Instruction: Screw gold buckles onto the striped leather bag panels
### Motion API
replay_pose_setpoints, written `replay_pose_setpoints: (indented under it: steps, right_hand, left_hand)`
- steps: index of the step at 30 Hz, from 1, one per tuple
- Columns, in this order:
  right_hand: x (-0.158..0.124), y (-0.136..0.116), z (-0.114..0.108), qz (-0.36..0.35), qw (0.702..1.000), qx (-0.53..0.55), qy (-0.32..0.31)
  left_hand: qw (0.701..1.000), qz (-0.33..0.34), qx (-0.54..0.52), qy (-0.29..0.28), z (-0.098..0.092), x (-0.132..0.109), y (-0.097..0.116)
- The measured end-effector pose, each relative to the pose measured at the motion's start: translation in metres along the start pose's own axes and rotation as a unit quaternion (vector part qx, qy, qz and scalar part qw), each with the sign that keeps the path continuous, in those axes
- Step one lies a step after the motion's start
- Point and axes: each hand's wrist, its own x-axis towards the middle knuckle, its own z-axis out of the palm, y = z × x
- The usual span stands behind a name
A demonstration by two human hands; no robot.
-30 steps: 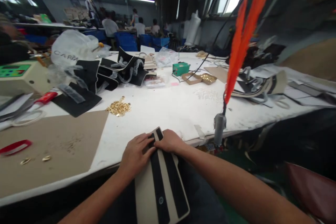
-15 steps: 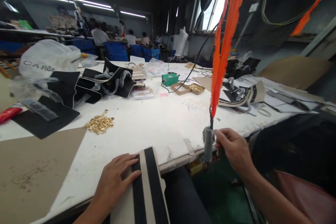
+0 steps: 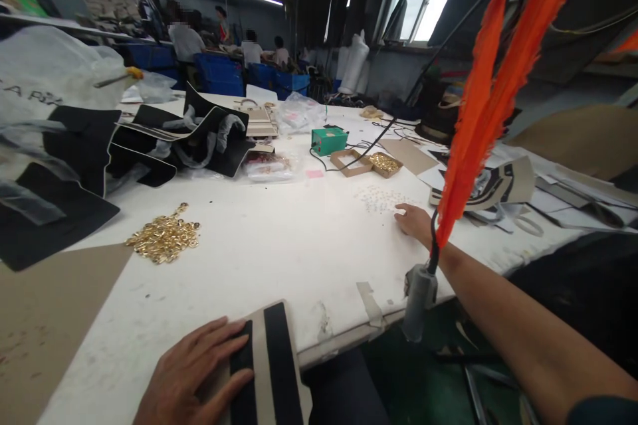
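The right hand [image 3: 415, 223] (too small to tell whether its grip is closed) is nearer the scattered pieces [image 3: 379, 200], just beyond and leftward on the worktop [image 3: 279, 246], while the left hand [image 3: 194, 372] lies flat, unclenched, across the striped panel [image 3: 282, 352], whose long axis runs away from the person.

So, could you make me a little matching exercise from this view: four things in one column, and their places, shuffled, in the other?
Things
1. Left hand
2. Right hand
3. Green box
4. Grey cylinder

Places
A. Stretched out over the white tabletop, by the scattered small pieces
B. Hanging below the orange strips
C. Lying on the striped panel
D. On the table, beside a cardboard tray

Right pairs: 1-C, 2-A, 3-D, 4-B
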Motion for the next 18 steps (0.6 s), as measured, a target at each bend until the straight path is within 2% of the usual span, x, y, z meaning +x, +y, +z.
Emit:
replay_pose_setpoints:
  steps: [4,8,14,18]
  right_hand:
    - [0.015,0.005,0.002,-0.004,0.997,-0.051,-0.061]
    - [0.015,0.003,0.001,-0.004,0.993,-0.079,-0.082]
    - [-0.016,0.001,-0.005,-0.034,0.988,-0.067,-0.133]
    - [-0.034,0.004,-0.005,-0.073,0.986,-0.077,-0.126]
  left_hand:
    - [1.000,0.012,0.008,0.009,0.000,0.001,0.000]
    - [1.000,0.019,0.016,0.006,-0.001,0.000,-0.001]
    - [1.000,0.014,0.019,0.004,0.004,-0.005,-0.004]
    - [1.000,0.013,0.010,0.006,0.007,-0.007,-0.005]
